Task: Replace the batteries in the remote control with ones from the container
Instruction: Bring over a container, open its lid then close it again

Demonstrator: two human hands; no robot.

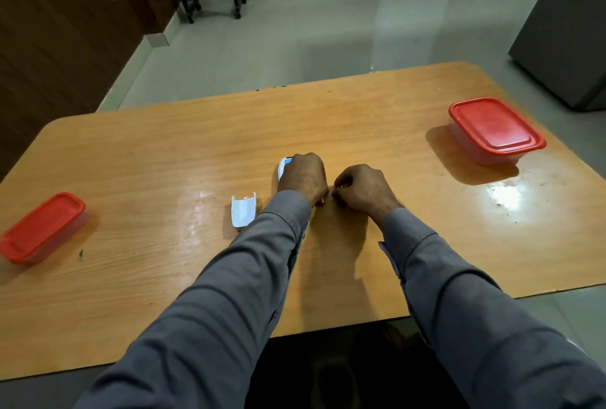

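From the head view, the left hand (301, 175) lies closed over the white remote control (284, 166) near the middle of the wooden table (377, 113), its grip clamped on the body. The right hand (360, 190) sits just beside it, fingers curled together; whether they pinch anything cannot be told. The white battery cover (243, 210) rests on the table left of the wrist. Two red-lidded containers stand well apart: one at far right (495, 129), one at the left edge (41, 228), both lidded.
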